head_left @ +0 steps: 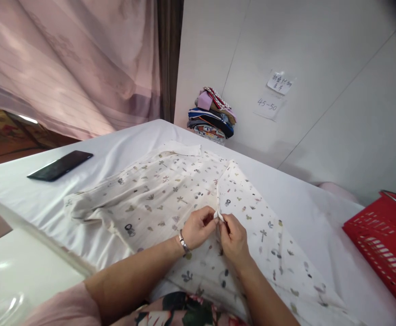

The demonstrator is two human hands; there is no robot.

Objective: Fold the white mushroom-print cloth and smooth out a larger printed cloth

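Note:
Spread over the table is a white shirt printed with small palm trees, leaves and other motifs. Its white collar lies toward the far side, one sleeve bunched at the left. My left hand, with a silver band at the wrist, pinches one front edge of the shirt near its middle. Close beside it, my right hand pinches the other side of the front opening. The two hands nearly touch, and the edges are lifted slightly between the fingertips. Whatever small fastening is there is hidden by the fingers.
A black tablet or phone lies at the left on the white tablecloth. Folded clothes are stacked at the far edge by the wall. A red plastic basket stands at the right. Pink curtains hang behind.

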